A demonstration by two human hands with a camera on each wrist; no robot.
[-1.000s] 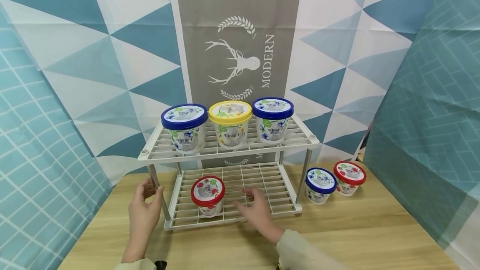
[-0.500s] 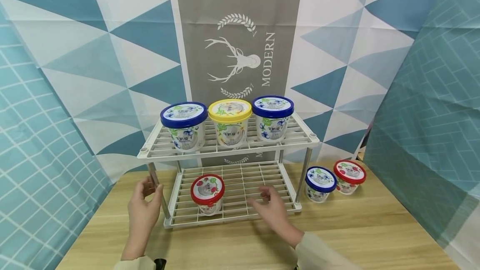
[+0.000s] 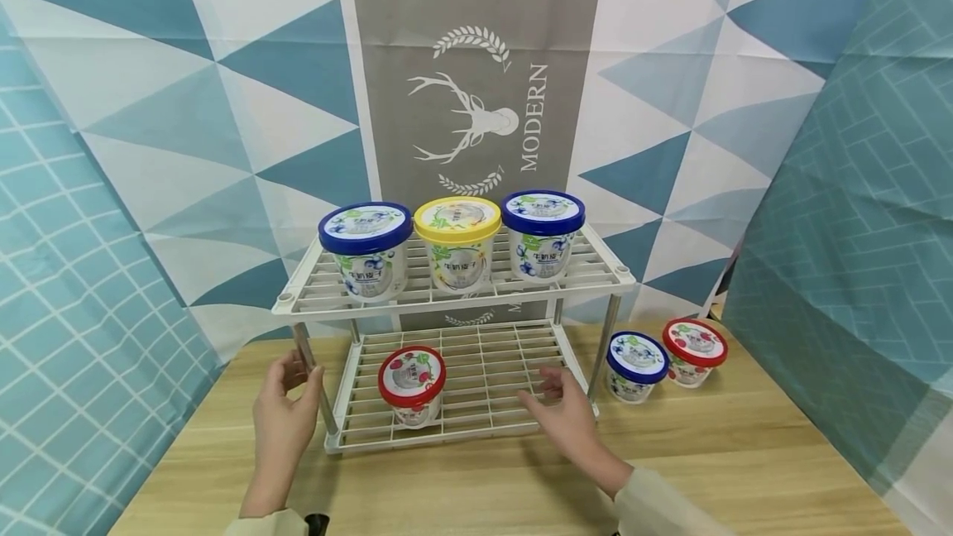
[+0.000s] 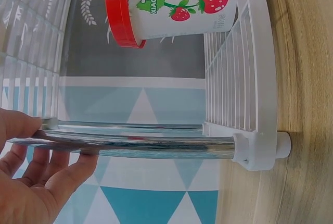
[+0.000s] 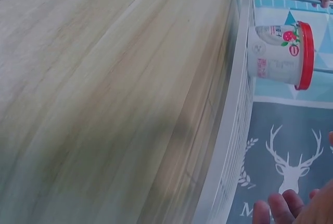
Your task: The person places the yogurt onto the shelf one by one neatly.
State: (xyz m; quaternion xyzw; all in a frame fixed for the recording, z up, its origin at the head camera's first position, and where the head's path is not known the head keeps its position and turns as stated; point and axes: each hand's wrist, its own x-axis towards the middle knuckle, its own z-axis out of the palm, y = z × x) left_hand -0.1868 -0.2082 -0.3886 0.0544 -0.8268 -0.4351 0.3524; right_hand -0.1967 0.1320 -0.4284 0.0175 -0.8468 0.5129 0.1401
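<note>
A two-tier white rack (image 3: 521, 296) with metal posts stands on the table. My left hand (image 3: 283, 424) holds its front left post (image 4: 156, 145); in the left wrist view the thumb lies on one side and the fingers on the other. On the lower tier, to the left, sits a strawberry ice-cream tub (image 3: 412, 387) with a red lid, upright. My right hand (image 3: 569, 420) is over the front right of the lower tier, fingers loosely bent, with nothing in it, apart from the tub. The right wrist view catches only its fingertips (image 5: 281, 208).
Along the upper tier stand a blue-lidded tub (image 3: 366, 255), a yellow-lidded tub (image 3: 457, 246) and another blue-lidded tub (image 3: 543, 238). Right of the rack, a smaller blue-lidded tub (image 3: 636, 366) and a red-lidded one (image 3: 694, 351) sit on the wooden table (image 3: 730, 453). Patterned cloth hangs behind.
My right hand has moved rightward, away from the strawberry tub and toward the front right post. The left hand keeps its place on the post, and the tubs stay put.
</note>
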